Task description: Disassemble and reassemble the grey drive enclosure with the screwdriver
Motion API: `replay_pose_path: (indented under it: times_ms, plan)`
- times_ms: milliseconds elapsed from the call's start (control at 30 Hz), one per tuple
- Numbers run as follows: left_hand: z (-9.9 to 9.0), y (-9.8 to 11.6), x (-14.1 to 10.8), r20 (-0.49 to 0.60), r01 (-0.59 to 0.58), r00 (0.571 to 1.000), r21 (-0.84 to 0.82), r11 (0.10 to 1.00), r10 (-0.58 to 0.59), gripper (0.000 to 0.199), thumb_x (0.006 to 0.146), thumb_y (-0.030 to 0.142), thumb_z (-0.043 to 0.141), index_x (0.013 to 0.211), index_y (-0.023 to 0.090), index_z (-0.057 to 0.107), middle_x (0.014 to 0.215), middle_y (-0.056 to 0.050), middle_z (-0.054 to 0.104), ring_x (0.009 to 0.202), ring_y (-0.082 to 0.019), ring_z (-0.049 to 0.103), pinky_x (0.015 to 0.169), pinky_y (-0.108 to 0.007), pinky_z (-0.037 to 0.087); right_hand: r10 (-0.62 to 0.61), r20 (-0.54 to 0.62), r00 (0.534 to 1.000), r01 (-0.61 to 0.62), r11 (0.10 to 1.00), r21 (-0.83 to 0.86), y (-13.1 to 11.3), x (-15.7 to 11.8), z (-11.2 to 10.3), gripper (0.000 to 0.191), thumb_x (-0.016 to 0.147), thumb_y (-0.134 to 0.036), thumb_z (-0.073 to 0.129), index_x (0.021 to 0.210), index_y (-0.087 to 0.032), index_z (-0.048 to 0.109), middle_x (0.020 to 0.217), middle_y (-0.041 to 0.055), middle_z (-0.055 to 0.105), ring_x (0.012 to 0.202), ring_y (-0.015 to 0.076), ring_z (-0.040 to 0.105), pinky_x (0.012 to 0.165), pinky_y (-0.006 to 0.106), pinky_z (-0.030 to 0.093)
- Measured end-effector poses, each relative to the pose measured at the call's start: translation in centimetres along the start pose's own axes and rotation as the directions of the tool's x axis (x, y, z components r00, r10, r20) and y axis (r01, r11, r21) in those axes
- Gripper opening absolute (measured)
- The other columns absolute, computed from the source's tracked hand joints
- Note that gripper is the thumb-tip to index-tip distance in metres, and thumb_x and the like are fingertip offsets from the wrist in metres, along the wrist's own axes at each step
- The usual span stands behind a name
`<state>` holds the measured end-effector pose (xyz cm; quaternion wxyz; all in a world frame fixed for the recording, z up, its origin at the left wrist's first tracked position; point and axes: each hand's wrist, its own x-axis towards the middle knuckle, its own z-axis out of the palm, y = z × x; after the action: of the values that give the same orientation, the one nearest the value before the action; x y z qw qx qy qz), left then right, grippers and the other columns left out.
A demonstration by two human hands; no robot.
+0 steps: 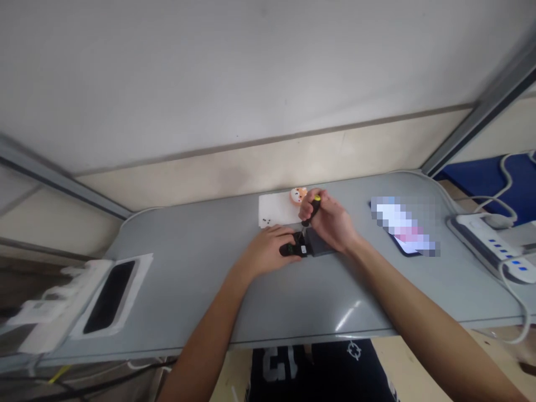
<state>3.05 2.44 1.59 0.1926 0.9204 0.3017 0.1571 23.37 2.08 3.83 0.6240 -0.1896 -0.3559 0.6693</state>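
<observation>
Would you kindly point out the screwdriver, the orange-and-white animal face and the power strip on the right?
Screwdriver (315,207): head view, on its dark handle.
Orange-and-white animal face (297,196): head view, on its front.
Power strip (484,237): head view, on its white top.

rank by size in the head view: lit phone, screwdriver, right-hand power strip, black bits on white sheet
1. Right-hand power strip
2. Lit phone
3. Screwdriver, visible part
4. Black bits

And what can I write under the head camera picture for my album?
Left hand on a small black device, right hand gripping a yellow-tipped screwdriver.
</observation>
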Motion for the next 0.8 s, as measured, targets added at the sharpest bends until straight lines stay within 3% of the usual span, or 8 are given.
replay_pose_path:
  times_ms: [167,367,500,600,700,800]
  plan:
    - [0.0,-0.1,0.1,0.002,-0.001,1.000,0.008,1.000,0.001,0.020,0.085,0.038,0.081,0.093,0.023,0.071,0.124,-0.003,0.072,0.112,-0.024,0.066,0.103,-0.042,0.049,-0.004,-0.073,0.997,0.003,1.000,-0.017,0.0,-0.1,0.2,0.023,0.095,-0.049,0.062,0.091,-0.027,0.055,0.072,-0.0012,0.038,0.064,0.0169,0.039,0.065,0.031,0.043]
    - [0.3,-0.2,0.1,-0.010,-0.003,1.000,0.013,1.000,0.003,0.020,0.085,0.038,0.081,0.092,0.023,0.070,0.123,-0.004,0.072,0.112,-0.025,0.067,0.104,-0.043,0.048,-0.027,-0.004,1.000,0.027,0.999,-0.036,-0.1,0.2,-0.5,0.027,0.096,-0.044,0.063,0.082,-0.021,0.062,0.088,0.0039,0.050,0.080,0.0170,0.051,0.077,0.031,0.047]
    - [0.4,-0.4,0.1,-0.021,-0.001,1.000,0.012,1.000,0.001,0.022,0.083,0.039,0.082,0.092,0.023,0.070,0.124,-0.004,0.072,0.112,-0.025,0.067,0.105,-0.043,0.048,0.033,-0.063,0.997,-0.032,0.999,0.022,0.4,0.3,-0.3,0.037,0.098,-0.058,0.054,0.087,-0.024,0.060,0.074,0.0003,0.042,0.066,0.0163,0.044,0.067,0.030,0.045]
    - [0.4,-0.5,0.0,-0.016,0.006,1.000,0.017,1.000,-0.006,0.022,0.083,0.039,0.082,0.093,0.024,0.070,0.125,-0.004,0.072,0.113,-0.025,0.066,0.105,-0.043,0.048,0.009,-0.101,0.995,-0.004,0.999,0.048,0.6,0.3,0.1,0.039,0.098,-0.064,0.051,0.090,-0.025,0.057,0.070,-0.0017,0.038,0.062,0.0159,0.039,0.063,0.029,0.042]
    - [0.4,-0.5,0.0,-0.011,0.009,1.000,0.021,1.000,-0.009,0.022,0.084,0.040,0.082,0.093,0.023,0.071,0.124,-0.004,0.072,0.112,-0.025,0.066,0.103,-0.043,0.049,-0.026,-0.076,0.997,0.030,0.998,0.050,0.5,0.3,-0.2,0.030,0.094,-0.052,0.065,0.086,-0.025,0.054,0.071,-0.0019,0.040,0.064,0.0152,0.041,0.064,0.028,0.042]
    - [0.3,-0.5,0.0,-0.011,0.009,1.000,0.027,1.000,-0.009,0.022,0.084,0.040,0.081,0.093,0.023,0.071,0.124,-0.004,0.072,0.113,-0.025,0.066,0.103,-0.042,0.049,-0.039,-0.057,0.998,0.038,0.999,-0.023,0.2,0.3,-1.0,0.022,0.091,-0.041,0.071,0.086,-0.024,0.057,0.081,0.0013,0.053,0.073,0.0163,0.050,0.071,0.030,0.045]
